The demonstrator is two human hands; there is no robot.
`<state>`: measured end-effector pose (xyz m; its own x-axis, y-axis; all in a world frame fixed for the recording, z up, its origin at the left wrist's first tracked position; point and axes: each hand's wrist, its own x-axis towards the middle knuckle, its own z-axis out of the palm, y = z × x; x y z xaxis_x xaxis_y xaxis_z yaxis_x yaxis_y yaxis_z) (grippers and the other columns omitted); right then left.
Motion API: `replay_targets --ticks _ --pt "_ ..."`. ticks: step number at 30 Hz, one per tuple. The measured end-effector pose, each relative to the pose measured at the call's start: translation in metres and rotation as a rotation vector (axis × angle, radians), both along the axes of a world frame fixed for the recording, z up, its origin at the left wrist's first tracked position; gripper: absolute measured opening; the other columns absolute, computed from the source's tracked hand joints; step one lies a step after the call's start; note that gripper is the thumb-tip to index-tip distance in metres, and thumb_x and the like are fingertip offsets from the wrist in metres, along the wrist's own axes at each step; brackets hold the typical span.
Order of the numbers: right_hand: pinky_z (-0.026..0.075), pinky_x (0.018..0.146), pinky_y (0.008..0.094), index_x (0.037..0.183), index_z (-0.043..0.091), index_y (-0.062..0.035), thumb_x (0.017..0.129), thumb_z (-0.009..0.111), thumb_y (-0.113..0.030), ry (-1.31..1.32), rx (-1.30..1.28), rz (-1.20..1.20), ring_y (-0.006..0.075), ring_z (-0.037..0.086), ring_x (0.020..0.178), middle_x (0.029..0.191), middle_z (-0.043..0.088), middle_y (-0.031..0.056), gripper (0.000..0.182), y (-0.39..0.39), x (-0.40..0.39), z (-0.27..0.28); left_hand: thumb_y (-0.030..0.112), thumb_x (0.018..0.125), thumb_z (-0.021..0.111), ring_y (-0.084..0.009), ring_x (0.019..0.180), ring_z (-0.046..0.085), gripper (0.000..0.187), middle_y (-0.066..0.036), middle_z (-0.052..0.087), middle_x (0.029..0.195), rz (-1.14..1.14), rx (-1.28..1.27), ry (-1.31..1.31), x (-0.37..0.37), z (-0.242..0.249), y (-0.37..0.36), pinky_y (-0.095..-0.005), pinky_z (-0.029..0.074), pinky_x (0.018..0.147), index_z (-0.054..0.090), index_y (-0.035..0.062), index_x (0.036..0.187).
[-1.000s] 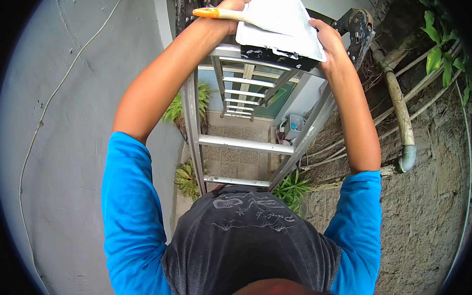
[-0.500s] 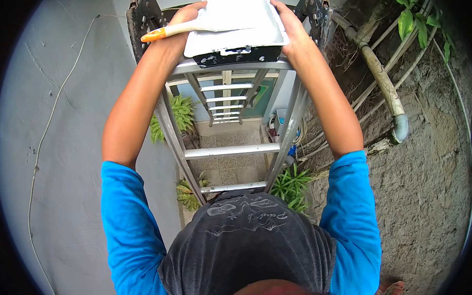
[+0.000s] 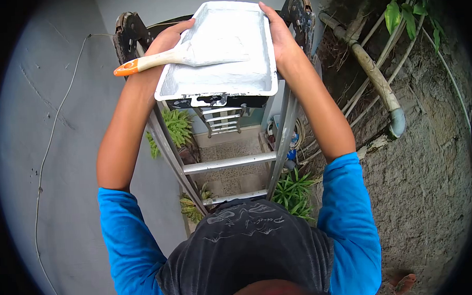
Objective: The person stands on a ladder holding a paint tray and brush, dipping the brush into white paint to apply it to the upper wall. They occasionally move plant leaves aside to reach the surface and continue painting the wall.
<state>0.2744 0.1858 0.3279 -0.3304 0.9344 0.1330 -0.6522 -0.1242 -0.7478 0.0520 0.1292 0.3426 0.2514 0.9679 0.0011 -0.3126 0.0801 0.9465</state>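
A paint tray (image 3: 228, 86) coated in white paint sits at the top of the ladder, between my two hands. My left hand (image 3: 170, 39) grips its left side, with the thumb along the rim. On the opposite side my right hand (image 3: 280, 36) holds the edge, thumb near the far corner. A paintbrush (image 3: 162, 58) with an orange-tipped handle lies across the tray, its bristles on the white surface and its handle jutting out over my left wrist. The tray hides most of my fingers.
The aluminium ladder (image 3: 228, 162) drops below me to a paved floor (image 3: 228, 145). A grey wall (image 3: 65, 169) with a hanging wire stands at left. At right are a rough wall (image 3: 414, 193), a pipe (image 3: 374, 72) and plants (image 3: 292, 192).
The tray has come lower in view and closer to me, with its near edge tilted and shifted left. Both hands have moved with it, and the brush still rests on it.
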Motion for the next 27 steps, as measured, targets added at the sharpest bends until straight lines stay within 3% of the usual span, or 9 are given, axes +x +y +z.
replay_targets --ticks 9,13,15,17,19,21,23,24,27 --pt "0.044 0.104 0.0486 0.126 0.054 0.0016 0.091 0.052 -0.029 -0.05 -0.069 -0.131 0.0358 0.058 0.116 0.128 0.058 0.0217 0.047 0.007 -0.007 0.0 0.04 0.095 0.058 -0.0178 0.066 0.069 0.042 -0.011 0.069 0.084 0.043 -0.004 0.006 0.001 -0.001 -0.003 -0.0332 0.06 0.059 0.066 0.0006 0.107" --pt "0.043 0.104 0.0518 0.127 0.053 0.0016 0.091 0.05 -0.029 -0.04 -0.095 -0.104 0.0362 0.057 0.117 0.129 0.058 0.0211 0.047 0.011 -0.01 0.0 0.036 0.095 0.061 -0.0182 0.072 0.07 0.037 -0.011 0.071 0.088 -0.082 0.027 -0.182 -0.02 -0.016 0.014 -0.0324 0.061 0.061 0.066 0.0023 0.107" --pt "0.042 0.102 0.0572 0.127 0.053 0.0017 0.091 0.05 -0.029 -0.03 -0.168 -0.104 0.0364 0.057 0.118 0.13 0.058 0.0208 0.047 0.01 -0.01 0.004 0.028 0.096 0.058 -0.0223 0.088 0.07 0.033 -0.015 0.069 0.107 -0.261 0.031 -0.373 -0.036 -0.023 0.02 -0.0357 0.061 0.072 0.064 0.0006 0.114" --pt "0.042 0.101 0.0606 0.126 0.053 0.0016 0.092 0.049 -0.028 -0.036 -0.166 -0.105 0.0367 0.058 0.118 0.13 0.058 0.0201 0.045 0.016 -0.01 0.003 0.026 0.096 0.058 -0.0224 0.091 0.069 0.031 -0.016 0.069 0.103 0.066 0.075 -0.41 -0.034 -0.04 0.012 -0.0367 0.06 0.076 0.063 -0.0006 0.111" --pt "0.042 0.102 0.0594 0.125 0.053 0.0016 0.092 0.047 -0.028 -0.012 -0.176 -0.123 0.0366 0.059 0.117 0.129 0.059 0.0199 0.044 0.01 -0.012 0.008 0.021 0.098 0.054 -0.0207 0.093 0.069 0.029 -0.017 0.068 0.106 0.09 0.187 -0.37 -0.03 -0.04 -0.036 -0.0327 0.059 0.079 0.06 -0.0015 0.114" --pt "0.042 0.103 0.059 0.126 0.051 0.002 0.092 0.046 -0.027 0.014 -0.175 -0.124 0.0361 0.06 0.115 0.128 0.059 0.0201 0.045 0.022 -0.011 0.007 0.015 0.1 0.048 -0.0207 0.092 0.069 0.027 -0.018 0.068 0.105 0.375 0.403 -0.13 -0.034 -0.051 -0.072 -0.0317 0.058 0.075 0.058 -0.0021 0.118" --pt "0.052 0.094 0.0494 0.126 0.052 0.005 0.092 0.054 -0.025 0.06 -0.146 -0.094 0.0347 0.064 0.105 0.121 0.063 0.0225 0.045 0.021 -0.012 0.01 0.009 0.101 0.043 -0.0213 0.089 0.068 0.027 -0.015 0.069 0.101 0.768 0.806 0.142 -0.037 -0.082 -0.1 -0.0289 0.056 0.073 0.055 -0.0031 0.122" --pt "0.042 0.104 0.056 0.129 0.047 0.004 0.093 0.046 -0.023 0.028 -0.08 -0.094 0.0354 0.058 0.118 0.13 0.057 0.0207 0.046 0.017 -0.015 0.015 0.009 0.098 0.05 -0.0249 0.109 0.061 0.032 -0.019 0.058 0.122 0.95 1.062 0.262 -0.055 -0.117 -0.1 -0.0363 0.054 0.086 0.047 -0.0029 0.128" --pt "0.054 0.091 0.049 0.115 0.055 0.0102 0.092 0.043 -0.019 0.152 -0.024 0.305 0.0377 0.065 0.101 0.11 0.065 0.0262 0.039 0.074 -0.002 0.006 0.016 0.092 0.064 -0.0259 0.119 0.052 0.052 -0.018 0.049 0.133 1.351 0.913 0.678 -0.043 -0.152 -0.099 -0.0405 0.047 0.095 0.038 -0.0005 0.134"
